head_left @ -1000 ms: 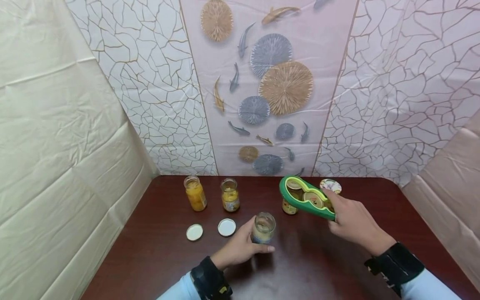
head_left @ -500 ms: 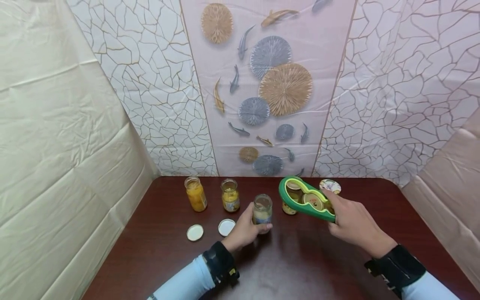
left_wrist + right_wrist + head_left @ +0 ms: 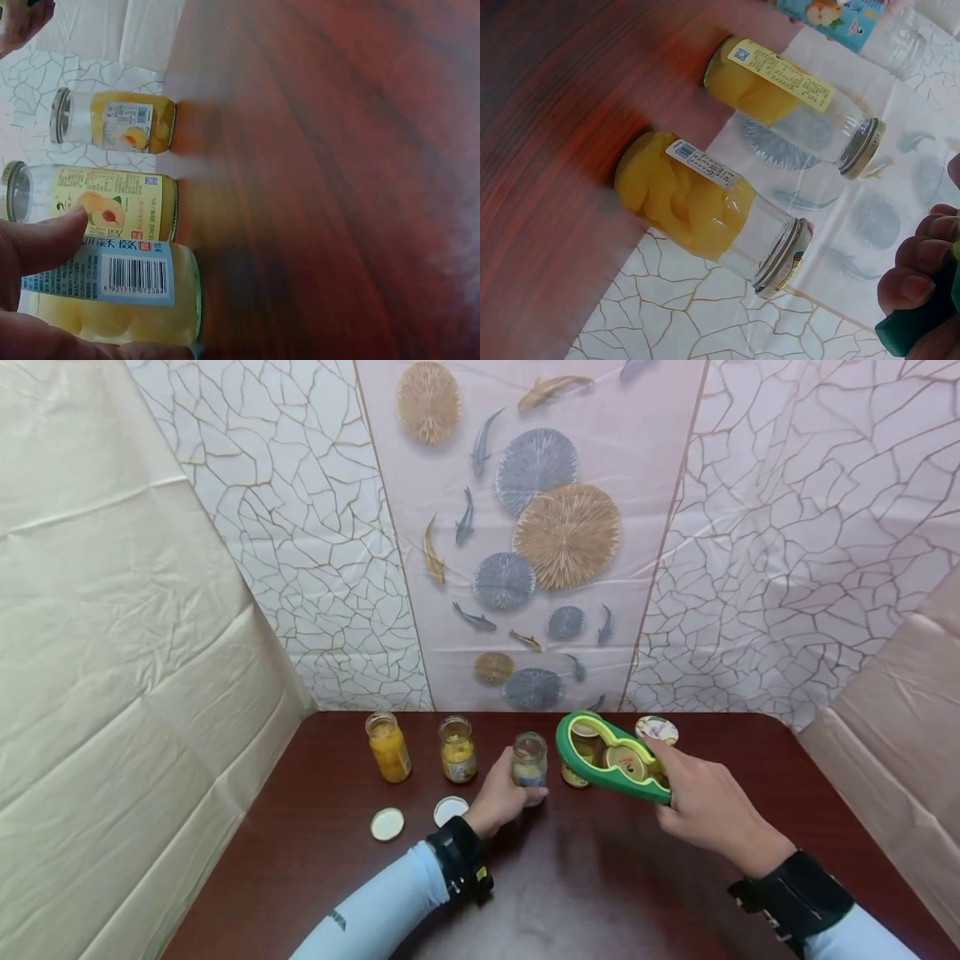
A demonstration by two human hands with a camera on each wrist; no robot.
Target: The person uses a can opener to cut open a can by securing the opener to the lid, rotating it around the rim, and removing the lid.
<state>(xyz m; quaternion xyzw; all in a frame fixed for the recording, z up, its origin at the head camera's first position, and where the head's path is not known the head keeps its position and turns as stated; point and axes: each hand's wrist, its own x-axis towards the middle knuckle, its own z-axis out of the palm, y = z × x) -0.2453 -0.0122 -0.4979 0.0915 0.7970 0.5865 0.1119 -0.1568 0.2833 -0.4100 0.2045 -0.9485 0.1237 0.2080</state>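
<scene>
My left hand (image 3: 506, 792) grips a lidless glass fruit jar (image 3: 529, 768), upright in the back row, with its base close over the tabletop. In the left wrist view its blue label (image 3: 135, 274) and pale fruit show. My right hand (image 3: 708, 797) holds a green jar opener (image 3: 633, 783) in the air. Inside the opener's frame a gold lid (image 3: 626, 762) shows. Behind it stand a capped jar with a yellow label (image 3: 776, 90) and one with a floral lid (image 3: 784, 259); in the head view the opener and hand cover much of both.
Two lidless jars, one of orange fruit (image 3: 390, 753) and one of yellow fruit (image 3: 457, 756), stand at the back left. Before them lie two loose lids, a cream one (image 3: 387, 824) and a white one (image 3: 450, 810). Patterned cloth hangs behind the brown table (image 3: 300, 877).
My left hand has carried the blue-labelled jar away from me, up to the row between the yellow fruit jar and the capped jars. My right hand and the jar opener have stayed almost still.
</scene>
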